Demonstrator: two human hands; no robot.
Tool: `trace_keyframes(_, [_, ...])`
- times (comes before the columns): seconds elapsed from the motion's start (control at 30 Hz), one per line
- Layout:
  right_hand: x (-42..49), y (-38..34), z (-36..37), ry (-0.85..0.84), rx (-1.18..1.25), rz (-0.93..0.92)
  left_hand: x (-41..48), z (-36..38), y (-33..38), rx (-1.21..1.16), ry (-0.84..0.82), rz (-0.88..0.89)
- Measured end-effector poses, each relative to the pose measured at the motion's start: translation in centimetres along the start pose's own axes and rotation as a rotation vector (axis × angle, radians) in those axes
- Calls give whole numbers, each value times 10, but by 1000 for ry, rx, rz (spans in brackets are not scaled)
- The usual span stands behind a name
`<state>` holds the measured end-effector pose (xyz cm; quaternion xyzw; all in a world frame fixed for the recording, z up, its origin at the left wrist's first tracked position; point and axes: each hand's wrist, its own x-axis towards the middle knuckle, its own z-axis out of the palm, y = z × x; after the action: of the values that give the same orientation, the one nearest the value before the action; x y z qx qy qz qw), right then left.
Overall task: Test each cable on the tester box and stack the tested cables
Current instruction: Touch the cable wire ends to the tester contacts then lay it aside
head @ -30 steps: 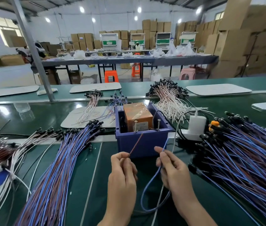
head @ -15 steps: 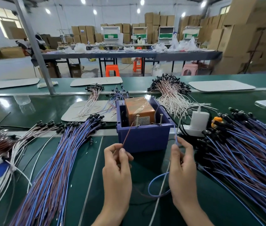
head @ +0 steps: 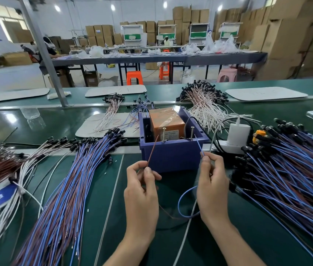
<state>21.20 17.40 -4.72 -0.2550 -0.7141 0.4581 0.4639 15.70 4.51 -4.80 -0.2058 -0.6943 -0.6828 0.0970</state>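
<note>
The brown lead (head: 152,150) of the cable under test is pinched between thumb and forefinger of the left hand (head: 142,191). Its tip is raised to just beside the left screw (head: 164,134) on the tester box (head: 172,158). The blue lead (head: 199,145) is pinched likewise by the right hand (head: 212,189), with its tip near the right screw (head: 192,133). Contact with either screw cannot be confirmed. The remaining fingers of both hands are loosely curled. Both hands are held in front of the box, above the green bench (head: 102,189). A left bundle (head: 65,198) and a right bundle (head: 289,169) of blue and brown cables are laid alongside.
</note>
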Motion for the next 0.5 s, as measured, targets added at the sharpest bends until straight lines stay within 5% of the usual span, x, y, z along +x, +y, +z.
trace_keyframes(0.5, [1,7,1,-13,-4,19,1,0,3,3,-25,-16])
